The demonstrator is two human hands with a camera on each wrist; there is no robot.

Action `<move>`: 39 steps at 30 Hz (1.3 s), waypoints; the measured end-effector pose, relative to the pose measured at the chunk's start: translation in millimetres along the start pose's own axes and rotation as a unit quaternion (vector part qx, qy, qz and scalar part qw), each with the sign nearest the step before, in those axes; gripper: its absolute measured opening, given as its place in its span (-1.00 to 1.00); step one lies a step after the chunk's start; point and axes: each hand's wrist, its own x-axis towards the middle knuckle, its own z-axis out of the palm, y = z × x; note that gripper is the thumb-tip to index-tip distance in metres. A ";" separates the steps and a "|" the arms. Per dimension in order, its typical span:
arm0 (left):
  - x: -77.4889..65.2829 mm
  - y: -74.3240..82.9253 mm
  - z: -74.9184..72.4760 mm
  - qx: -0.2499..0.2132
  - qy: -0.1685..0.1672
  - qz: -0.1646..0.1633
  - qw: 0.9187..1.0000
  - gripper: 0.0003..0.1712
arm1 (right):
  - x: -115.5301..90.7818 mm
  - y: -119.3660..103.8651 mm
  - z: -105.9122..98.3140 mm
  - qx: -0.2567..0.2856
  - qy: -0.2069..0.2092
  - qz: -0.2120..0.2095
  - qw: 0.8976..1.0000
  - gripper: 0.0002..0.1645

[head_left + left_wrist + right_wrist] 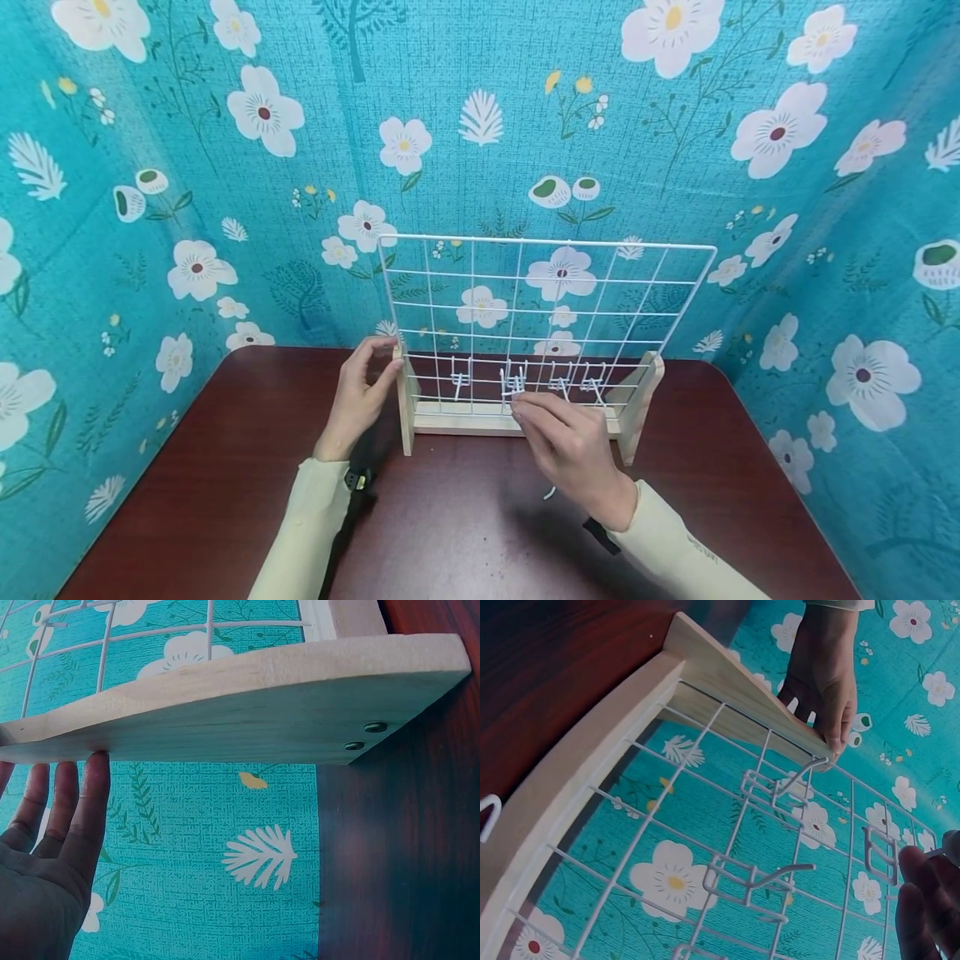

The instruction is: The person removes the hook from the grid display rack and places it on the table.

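Note:
A white wire grid (495,310) stands upright in a wooden stand (472,423), and several white wire hooks (460,379) hang along its lower part. My left hand (356,404) grips the stand's left side panel near its top. In the left wrist view, fingertips press against the outer face of that panel (247,724). My right hand (570,446) pinches a white wire hook (881,856) by its prong, its frame close in front of the grid. Hung hooks (750,881) show beside it in the right wrist view.
Another white hook (550,493) lies on the dark red-brown table (435,517), partly under the right hand in the head view. A teal flowered cloth (480,183) hangs behind and at both sides of the table. Two screws (375,727) sit low in the left panel.

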 end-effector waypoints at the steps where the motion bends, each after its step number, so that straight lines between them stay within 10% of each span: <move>1: -0.1 -0.3 0.1 -0.001 0.000 0.000 1.000 -0.68 | -1.1 -0.4 -0.1 0.001 -0.001 0.002 1.000 -0.70; 39: -0.4 -1.9 1.4 -0.003 0.004 -0.005 1.000 -0.67 | -42.2 1.5 -1.5 -0.009 -0.070 0.056 0.996 -0.72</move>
